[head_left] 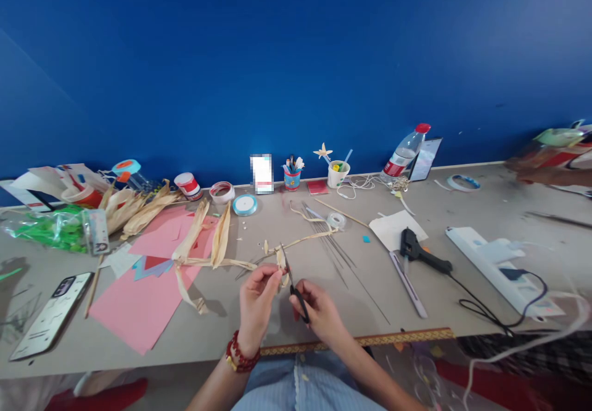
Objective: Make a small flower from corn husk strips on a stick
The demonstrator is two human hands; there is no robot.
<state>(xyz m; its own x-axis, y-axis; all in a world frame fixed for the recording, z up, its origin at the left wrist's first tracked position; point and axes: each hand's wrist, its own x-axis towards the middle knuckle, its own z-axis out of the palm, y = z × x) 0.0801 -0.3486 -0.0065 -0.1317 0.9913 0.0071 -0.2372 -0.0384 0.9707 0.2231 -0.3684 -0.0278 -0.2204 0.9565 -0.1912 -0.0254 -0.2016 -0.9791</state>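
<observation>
1. The step in hand looks like trimming: the left hand (257, 294) pinches a small husk piece (280, 259) between thumb and fingers, and the right hand (319, 309) grips black-handled scissors (300, 303), their blades pointing away from the body, just beside the piece. Whether the blades touch it is too small to tell.
2. The husk piece is above the desk (217, 337), near its front edge and in front of the body. As a judgement, a clean cut calls for the left fingertips to hold the fibre taut and clear of the blades, while the right hand lines them up and closes them steadily.
3. The piece is pale, thin and dry-looking; such fibre would likely split along its grain if twisted.
4. To the left, longer corn husks (221, 238) lie creased and curled, tapering at their ends, partly over flat, matte pink paper (139, 303).
5. Beyond the hands and to the right, straight, slender dark wires (341, 251) fan out near a round clear tape roll (336, 220).
6. Further right, an angular black glue gun (419, 252) rests partly on white paper (386, 229).
</observation>
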